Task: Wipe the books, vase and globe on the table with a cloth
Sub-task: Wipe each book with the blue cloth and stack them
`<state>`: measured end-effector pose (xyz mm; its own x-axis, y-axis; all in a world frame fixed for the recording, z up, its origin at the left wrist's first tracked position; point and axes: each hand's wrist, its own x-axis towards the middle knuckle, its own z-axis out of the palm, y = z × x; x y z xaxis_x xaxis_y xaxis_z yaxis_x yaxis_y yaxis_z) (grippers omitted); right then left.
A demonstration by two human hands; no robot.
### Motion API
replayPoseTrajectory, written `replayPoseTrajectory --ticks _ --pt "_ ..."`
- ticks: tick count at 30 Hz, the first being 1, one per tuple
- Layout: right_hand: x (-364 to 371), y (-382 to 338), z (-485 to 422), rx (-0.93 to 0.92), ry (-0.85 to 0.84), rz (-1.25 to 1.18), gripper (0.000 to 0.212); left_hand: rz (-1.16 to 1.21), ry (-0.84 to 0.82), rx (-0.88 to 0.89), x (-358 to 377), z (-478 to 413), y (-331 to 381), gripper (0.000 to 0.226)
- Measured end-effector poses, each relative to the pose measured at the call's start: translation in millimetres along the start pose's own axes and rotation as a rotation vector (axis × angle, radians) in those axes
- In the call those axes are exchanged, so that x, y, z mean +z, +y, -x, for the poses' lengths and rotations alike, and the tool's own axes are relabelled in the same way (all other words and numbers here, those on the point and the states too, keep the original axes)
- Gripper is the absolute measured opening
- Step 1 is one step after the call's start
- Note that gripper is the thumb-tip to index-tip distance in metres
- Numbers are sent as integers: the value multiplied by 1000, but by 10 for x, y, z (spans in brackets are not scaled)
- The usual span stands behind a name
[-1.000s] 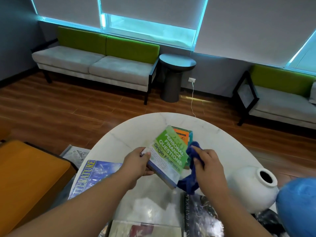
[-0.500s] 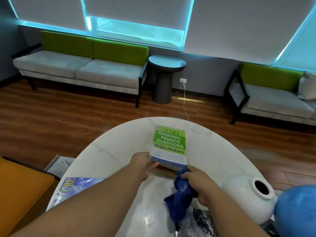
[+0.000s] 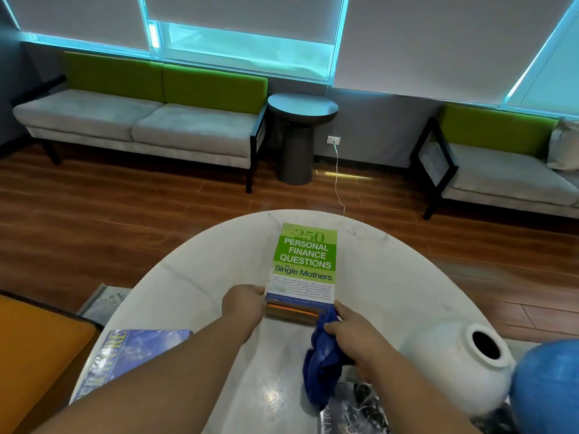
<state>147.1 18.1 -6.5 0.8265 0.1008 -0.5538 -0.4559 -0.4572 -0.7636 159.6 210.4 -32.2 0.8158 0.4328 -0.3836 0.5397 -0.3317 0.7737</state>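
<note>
A green and white finance book (image 3: 304, 261) lies flat on top of an orange book (image 3: 291, 311) on the white marble table (image 3: 200, 277). My left hand (image 3: 242, 303) holds the near left corner of the green book. My right hand (image 3: 354, 335) grips a dark blue cloth (image 3: 319, 368) at the stack's near right corner. A white vase (image 3: 460, 364) lies tilted at the right, with the blue globe (image 3: 548, 386) beside it. A blue literature book (image 3: 134, 349) and a dark book (image 3: 354, 408) lie near me.
An orange seat (image 3: 37, 364) stands at the left, with a magazine (image 3: 103, 302) on the floor beside it. Across the wooden floor are two green and grey sofas (image 3: 141, 120) and a round dark side table (image 3: 300, 136).
The green book went from tilted in my left hand to lying flat on the orange book. My right hand with the cloth dropped to the stack's near edge.
</note>
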Motion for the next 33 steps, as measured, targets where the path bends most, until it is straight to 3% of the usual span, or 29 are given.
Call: replayPoseTrajectory --ticks 8,13,16,19,22,30,33 --pt "32 -29 118 18 104 -29 42 -67 -29 49 -70 67 -46 35" --pt "-17 -25 248 -47 298 -236 45 -128 33 318 -277 424 -197 34" --pt "-36 76 464 -75 264 -391 36 -187 -168 509 -485 788 -590 27" --pt "30 191 730 -97 188 -426 32 -393 -404 578 -727 1122 -1053 27" --pt "113 299 929 -97 181 -416 30 -493 -454 597 -901 1327 -1276 27" --pt "275 478 1413 -101 180 -377 29 -867 -660 724 -916 1618 -1482 96" --pt "301 507 1583 -110 180 -427 28 -996 -673 747 -899 1683 -1568 96"
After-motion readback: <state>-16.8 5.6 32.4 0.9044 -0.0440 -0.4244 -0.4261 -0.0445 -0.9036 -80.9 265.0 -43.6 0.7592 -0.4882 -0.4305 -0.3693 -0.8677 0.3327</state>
